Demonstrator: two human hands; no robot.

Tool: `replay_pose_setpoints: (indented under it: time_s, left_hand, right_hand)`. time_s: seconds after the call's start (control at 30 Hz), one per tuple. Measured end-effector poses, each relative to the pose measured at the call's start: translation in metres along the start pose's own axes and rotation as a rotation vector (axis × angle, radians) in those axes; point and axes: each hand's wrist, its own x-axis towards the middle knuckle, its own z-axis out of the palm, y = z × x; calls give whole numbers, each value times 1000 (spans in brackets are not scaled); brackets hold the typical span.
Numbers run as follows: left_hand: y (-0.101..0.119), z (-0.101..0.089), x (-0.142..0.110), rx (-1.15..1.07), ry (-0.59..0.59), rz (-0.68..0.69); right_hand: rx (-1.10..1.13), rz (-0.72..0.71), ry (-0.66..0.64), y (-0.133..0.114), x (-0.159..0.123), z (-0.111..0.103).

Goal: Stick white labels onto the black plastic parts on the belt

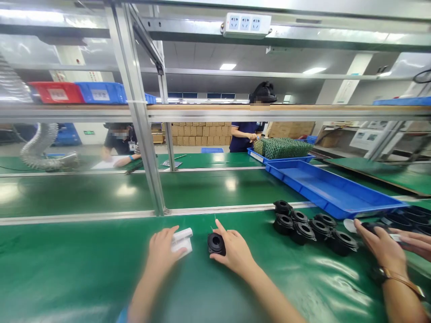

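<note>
Low centre of the frame: left hand (164,249) curled over a white block (182,241), fingers grasping it. Just to its right, right hand (235,251) gripping a black round part (216,243) on the green mat (84,269). Further right, a cluster of black parts (308,226); beyond, a blue tray (332,188). Lower right edge, a co-worker's hand (382,249) with a wristwatch.

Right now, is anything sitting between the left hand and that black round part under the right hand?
No. Only bare green mat separates them. The left hand rests on a white piece; the right hand touches the black round part.
</note>
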Motion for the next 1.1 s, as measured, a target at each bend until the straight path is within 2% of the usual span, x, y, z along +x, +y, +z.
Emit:
replay_pose_setpoints:
  time_s: [0.1, 0.17, 0.23, 0.3, 0.37, 0.43, 0.47, 0.53, 0.63, 0.7, 0.83, 0.97, 1.1]
  left_hand:
    - [14, -12, -4, -94, 183, 58]
    - [27, -20, -8, -260, 324, 91]
    - [44, -25, -12, -539, 326, 52]
    - [63, -25, -14, -938, 159, -105]
    - [80, -22, -13, -1374, -144, -347]
    - [92, -18, -12, -1703, -470, -558]
    - [96, -17, -12, -1813, -595, -611]
    - [99, -13, -16, -1966, -732, -626]
    - [98, -7, -26, -2119, -766, -589]
    - [97, -3, -34, -2158, -750, -624]
    - [96, -1, -42, -2178, -730, -689]
    - [98, -8, -41, -2198, -766, -686]
    - [100, -10, -43, -2133, -734, -688]
  right_hand:
    - [79, -41, 26, -8, 7, 0]
    - [132, -45, 62, -12, 11, -7]
    - [391, 6, 98, -18, 16, -15]
    - [839, 92, 112, -27, 21, -24]
    - [1235, 167, 95, -36, 25, -31]
    - [1387, 223, 68, -42, 28, -34]
    - [1414, 253, 53, -44, 27, -33]
    - [1420, 324, 22, -45, 24, -30]
    - [1368, 433, -18, -44, 15, -21]
    - [1337, 476, -28, -44, 10, -17]
    - [1296, 530, -37, -48, 9, -19]
    - [1281, 602, -58, -54, 12, -26]
    - [1319, 645, -87, -55, 11, -28]
